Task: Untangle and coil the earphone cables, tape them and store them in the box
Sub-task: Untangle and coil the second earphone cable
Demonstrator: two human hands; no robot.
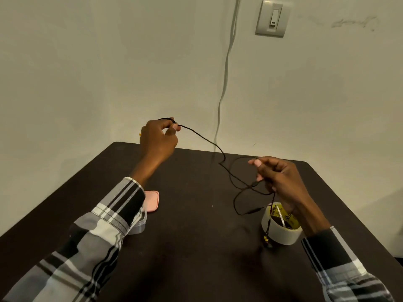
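Observation:
A thin black earphone cable stretches through the air between both hands. My left hand is raised above the table's far edge and pinches one end of it. My right hand pinches the cable lower on the right, where several loops hang and cross. One strand drops past a roll of clear tape to the earbuds near the table. A small clear box sits under my left sleeve, mostly hidden, with its pink lid beside it.
The dark table fills the lower view and its far edge meets a pale wall. A grey cord runs down the wall behind the table. A wall switch is at the upper right.

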